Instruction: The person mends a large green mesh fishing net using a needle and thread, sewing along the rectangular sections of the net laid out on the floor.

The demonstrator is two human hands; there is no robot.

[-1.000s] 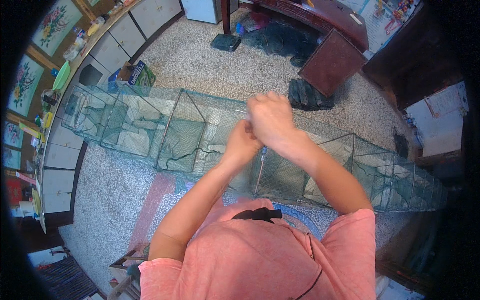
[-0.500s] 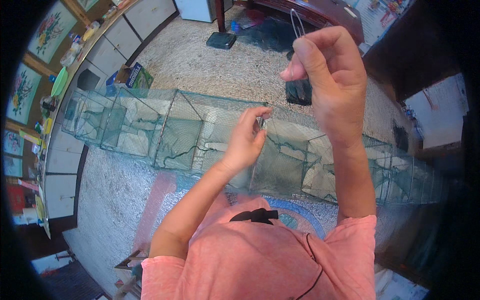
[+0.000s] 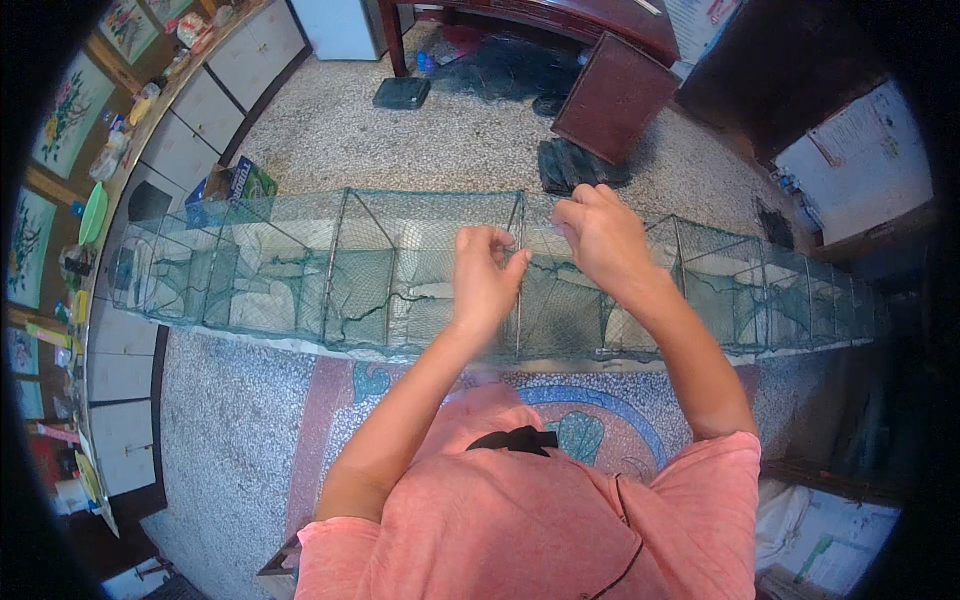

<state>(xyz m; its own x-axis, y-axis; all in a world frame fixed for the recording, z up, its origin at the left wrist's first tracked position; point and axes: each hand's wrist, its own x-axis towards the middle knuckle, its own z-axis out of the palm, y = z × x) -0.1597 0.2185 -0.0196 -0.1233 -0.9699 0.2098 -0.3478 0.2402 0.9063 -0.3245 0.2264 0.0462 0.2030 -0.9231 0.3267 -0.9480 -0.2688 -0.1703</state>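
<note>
Plainly long green net (image 3: 562, 312), boxy, see-through, dark frames (image 3: 333, 270)

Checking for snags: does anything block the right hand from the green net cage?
Nothing visible does: in view, the right hand overlaps the far edge of the green net cage, with the left hand beside it. Contact is unclear.

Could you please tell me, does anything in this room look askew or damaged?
The brown square panel beside the desk looks askew: its edges sit at an angle to the desk's front. The green net cage shows no obvious damage.
</note>
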